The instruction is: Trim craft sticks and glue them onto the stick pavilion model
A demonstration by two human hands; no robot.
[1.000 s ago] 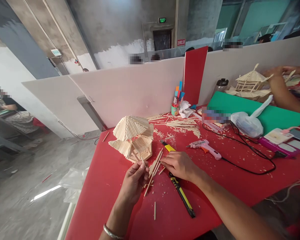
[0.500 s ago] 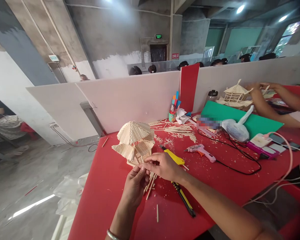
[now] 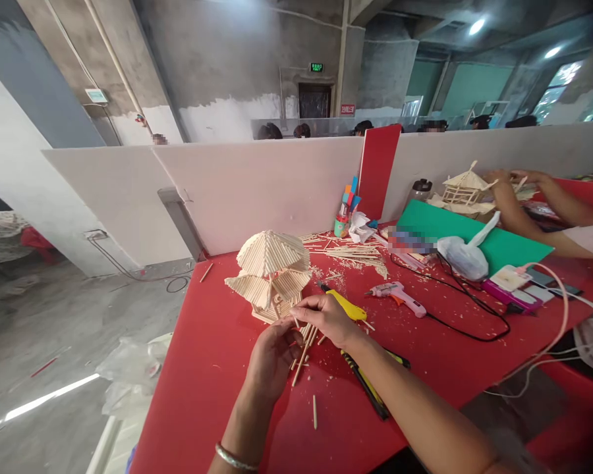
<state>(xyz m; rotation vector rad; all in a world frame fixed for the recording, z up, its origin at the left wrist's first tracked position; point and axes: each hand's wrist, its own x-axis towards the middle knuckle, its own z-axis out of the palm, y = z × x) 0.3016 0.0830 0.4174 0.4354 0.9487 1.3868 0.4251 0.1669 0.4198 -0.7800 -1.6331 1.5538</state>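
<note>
Thumb and fingertips of the right hand [image 3: 329, 320] are closed on a short, pale wooden stick [image 3: 296, 322]; those of the left hand [image 3: 269, 359] come in beside it, and whether they grip it too I cannot tell. With so small a hold, the stick could twist or slip free. It sits just in front of the pale, two-tiered pavilion model built of wooden sticks [image 3: 273, 266], so a stray knuckle might nudge the base or catch the flared lower roof. Near the hands lies a loose bundle of pale sticks [image 3: 304, 359], where a dropped piece could get lost. Just beside the right hand rests a yellow-handled cutter [image 3: 348, 307]; if its blade is out, a sideways reach could mean a nick. A black-and-yellow tool [image 3: 368, 388], partly hidden by the right forearm, could be swept across the red tabletop [image 3: 202, 395]. Farther right, a snag on the black cord [image 3: 467, 338] could drag the pink glue gun [image 3: 400, 299].
</note>
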